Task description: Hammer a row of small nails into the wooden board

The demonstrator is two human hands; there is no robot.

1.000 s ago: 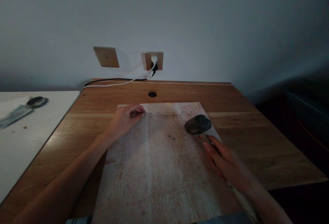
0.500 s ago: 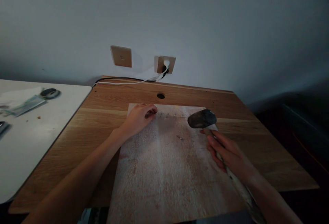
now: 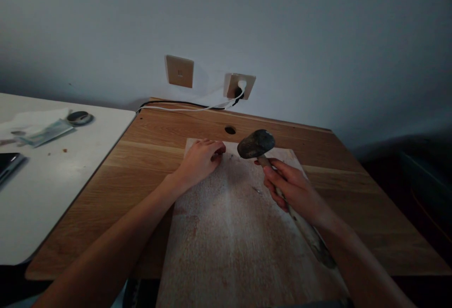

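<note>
Head view: hammer (image 3: 256, 143), with a dark rounded head, held over the far end of the board (image 3: 226, 242). Its worn handle runs back through the right hand (image 3: 293, 190), whose fingers are wrapped tight about it just below the head. Left hand (image 3: 201, 159) rests at the board's far-left corner, fingertips bunched together near the hammer head; whether they pinch anything is too small to tell. Board, pale and scuffed, lies flat on the wooden desk (image 3: 353, 195). Small nail (image 3: 257, 190) lies loose on the board, just beside the right hand. White table (image 3: 52, 195) adjoins the desk at left. Wall socket (image 3: 240, 86) with white cable (image 3: 183, 109) is behind the desk.
</note>
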